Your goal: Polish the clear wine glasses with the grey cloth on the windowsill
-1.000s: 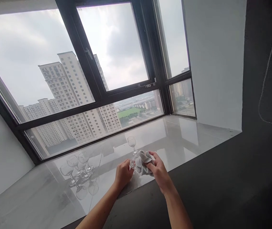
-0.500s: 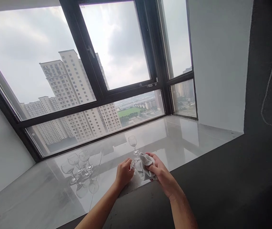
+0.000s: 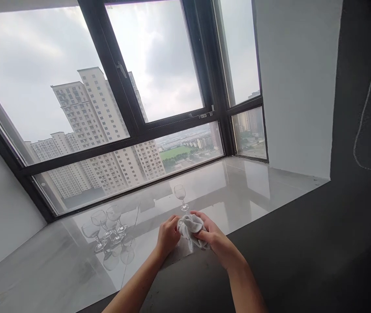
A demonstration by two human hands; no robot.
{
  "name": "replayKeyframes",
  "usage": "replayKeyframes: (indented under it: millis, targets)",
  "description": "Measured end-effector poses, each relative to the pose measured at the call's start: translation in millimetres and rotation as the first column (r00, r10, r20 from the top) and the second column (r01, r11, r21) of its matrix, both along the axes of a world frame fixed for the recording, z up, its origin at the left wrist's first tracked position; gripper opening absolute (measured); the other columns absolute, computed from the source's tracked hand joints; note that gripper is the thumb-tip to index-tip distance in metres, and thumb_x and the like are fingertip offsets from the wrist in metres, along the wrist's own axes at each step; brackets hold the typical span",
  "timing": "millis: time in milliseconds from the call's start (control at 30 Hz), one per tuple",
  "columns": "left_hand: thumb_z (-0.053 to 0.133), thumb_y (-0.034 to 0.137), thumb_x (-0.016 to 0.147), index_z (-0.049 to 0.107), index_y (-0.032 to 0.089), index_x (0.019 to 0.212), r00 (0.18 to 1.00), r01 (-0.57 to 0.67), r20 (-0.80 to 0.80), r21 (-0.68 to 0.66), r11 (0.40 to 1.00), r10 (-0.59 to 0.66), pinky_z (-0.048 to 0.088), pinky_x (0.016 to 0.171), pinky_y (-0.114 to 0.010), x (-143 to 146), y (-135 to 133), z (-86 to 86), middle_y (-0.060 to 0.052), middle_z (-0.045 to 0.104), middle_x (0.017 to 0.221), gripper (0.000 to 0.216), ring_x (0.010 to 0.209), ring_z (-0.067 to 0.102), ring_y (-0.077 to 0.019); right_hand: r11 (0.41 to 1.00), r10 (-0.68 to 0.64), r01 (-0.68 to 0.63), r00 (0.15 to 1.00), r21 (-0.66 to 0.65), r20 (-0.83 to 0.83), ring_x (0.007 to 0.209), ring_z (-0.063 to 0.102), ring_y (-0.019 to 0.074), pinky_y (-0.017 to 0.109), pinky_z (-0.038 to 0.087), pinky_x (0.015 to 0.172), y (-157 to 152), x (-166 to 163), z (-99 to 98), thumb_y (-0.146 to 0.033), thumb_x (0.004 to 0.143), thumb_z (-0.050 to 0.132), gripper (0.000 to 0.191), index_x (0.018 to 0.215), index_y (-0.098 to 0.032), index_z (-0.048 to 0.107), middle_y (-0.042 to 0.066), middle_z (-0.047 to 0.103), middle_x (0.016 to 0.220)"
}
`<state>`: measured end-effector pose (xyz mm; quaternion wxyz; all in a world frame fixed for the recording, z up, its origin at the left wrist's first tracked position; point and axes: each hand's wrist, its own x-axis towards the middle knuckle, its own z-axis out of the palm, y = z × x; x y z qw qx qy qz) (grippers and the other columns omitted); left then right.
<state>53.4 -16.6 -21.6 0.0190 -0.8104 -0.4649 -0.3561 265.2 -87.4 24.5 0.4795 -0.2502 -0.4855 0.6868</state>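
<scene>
Cloth shifted leftward; right hand holds it.

- No text, label, brand, number or sign can be read anywhere in view.
</scene>
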Motion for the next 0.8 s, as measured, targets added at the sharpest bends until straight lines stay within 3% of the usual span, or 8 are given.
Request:
replayKeyframes:
  millis: [133, 267, 367, 467, 600, 667, 800]
  targets:
    - [0.047, 0.005, 0.079, 0.066, 0.020, 0.087, 0.999, -0.025, 0.028, -0.016, 1.000, 0.025, 0.042, 0.071, -0.022, -1.0, 2.2, -1.0, -0.002, 0.067, 0.091, 0.026, 0.078, 0.061, -0.0137, 1.000, -0.013, 0.014, 0.999, -0.005, 0.030, 0.091, 0.058, 0.0194, 0.027, 0.039, 0.073, -2.2, 5.8, 0.2, -0.045, 0.075, 0.077, 0.074, 0.139, -0.022, 0.047, 0.006, 0.065, 0.109]
    - [0.046, 0.006, 0.080, 0.066, 0.020, 0.086, 0.991, -0.086, 0.097, -0.025, 0.996, 0.088, 0.044, 0.076, -0.024, -2.7, 5.9, -0.4, -0.004, 0.066, 0.092, 0.025, 0.082, 0.062, -0.0151, 0.997, -0.080, 0.080, 0.996, 0.000, 0.035, 0.088, 0.058, 0.0185, 0.027, 0.039, 0.072, 0.2, 9.9, -4.1, -0.041, 0.075, 0.075, 0.065, 0.132, -0.021, 0.051, 0.005, 0.066, 0.105]
    - [0.046, 0.010, 0.082, 0.065, 0.019, 0.082, 0.979, -0.118, 0.166, -0.020, 0.993, 0.120, 0.044, 0.074, -0.025, -5.2, 9.2, 0.6, -0.004, 0.064, 0.086, 0.021, 0.079, 0.060, -0.0158, 0.977, -0.211, 0.211, 0.978, -0.042, 0.007, 0.080, 0.057, 0.0167, 0.026, 0.037, 0.064, 7.2, 13.4, -10.8, -0.041, 0.076, 0.071, 0.064, 0.133, -0.022, 0.049, 0.003, 0.065, 0.097]
    - [0.050, 0.022, 0.088, 0.068, 0.019, 0.085, 0.949, -0.140, 0.286, 0.010, 0.990, 0.131, 0.045, 0.074, -0.026, -9.5, 13.2, 1.1, -0.005, 0.063, 0.091, 0.018, 0.082, 0.059, -0.0168, 0.897, -0.427, 0.425, 0.904, -0.119, 0.011, 0.067, 0.050, 0.0146, 0.026, 0.034, 0.058, 17.7, 14.7, -21.0, -0.042, 0.075, 0.068, 0.065, 0.133, -0.022, 0.047, 0.000, 0.062, 0.084]
    - [0.060, 0.046, 0.086, 0.072, 0.018, 0.085, 0.865, -0.165, 0.477, -0.018, 0.986, 0.154, 0.046, 0.068, -0.025, -17.4, 20.7, -0.5, -0.005, 0.063, 0.088, 0.031, 0.078, 0.058, -0.0163, 0.777, -0.608, 0.607, 0.792, -0.168, 0.052, 0.078, 0.057, 0.0187, 0.029, 0.041, 0.067, 31.0, 8.6, -35.5, -0.043, 0.069, 0.072, 0.070, 0.130, -0.021, 0.045, 0.004, 0.066, 0.094]
    - [0.062, 0.057, 0.082, 0.071, 0.016, 0.078, 0.810, -0.114, 0.565, -0.113, 0.987, 0.158, 0.043, 0.059, -0.023, -20.8, 23.9, -2.0, -0.001, 0.058, 0.071, 0.042, 0.063, 0.053, -0.0129, 0.764, -0.624, 0.627, 0.778, -0.154, 0.071, 0.085, 0.060, 0.0203, 0.031, 0.043, 0.074, 35.1, 1.7, -40.4, -0.042, 0.069, 0.072, 0.069, 0.129, -0.020, 0.045, 0.007, 0.067, 0.099]
    - [0.064, 0.063, 0.079, 0.069, 0.014, 0.077, 0.764, 0.058, 0.632, -0.266, 0.962, 0.129, 0.036, 0.047, -0.022, -21.1, 23.1, -3.0, 0.004, 0.051, 0.054, 0.050, 0.047, 0.043, -0.0088, 0.825, -0.550, 0.555, 0.832, -0.106, 0.070, 0.088, 0.062, 0.0210, 0.032, 0.045, 0.077, 37.0, -17.5, -43.9, -0.041, 0.068, 0.073, 0.066, 0.126, -0.020, 0.048, 0.007, 0.068, 0.101]
